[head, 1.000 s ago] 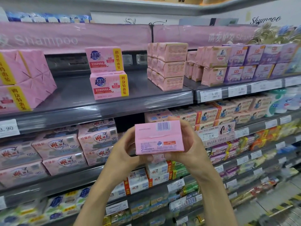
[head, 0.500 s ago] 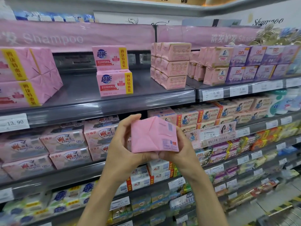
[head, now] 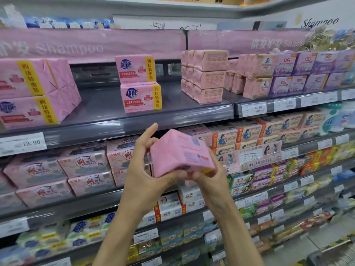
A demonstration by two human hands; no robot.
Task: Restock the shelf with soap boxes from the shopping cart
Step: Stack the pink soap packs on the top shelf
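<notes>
Two hands hold a pink paper-wrapped soap box point(head: 176, 154) in front of the shelving.
The left hand point(head: 146, 169) has its thumb curled under the box and its forefinger lifted straight. The right hand point(head: 211, 181) pinches the lower right corner. The box is held below the grey metal shelf point(head: 115, 116) and is now tilted further, its right end lower than half a second ago.

soap box point(head: 178, 154) | pink, wrapped, tilted | gripped between left hand point(head: 146, 169) and right hand point(head: 209, 177) | shelf point(head: 107, 114) is seen above both
</notes>
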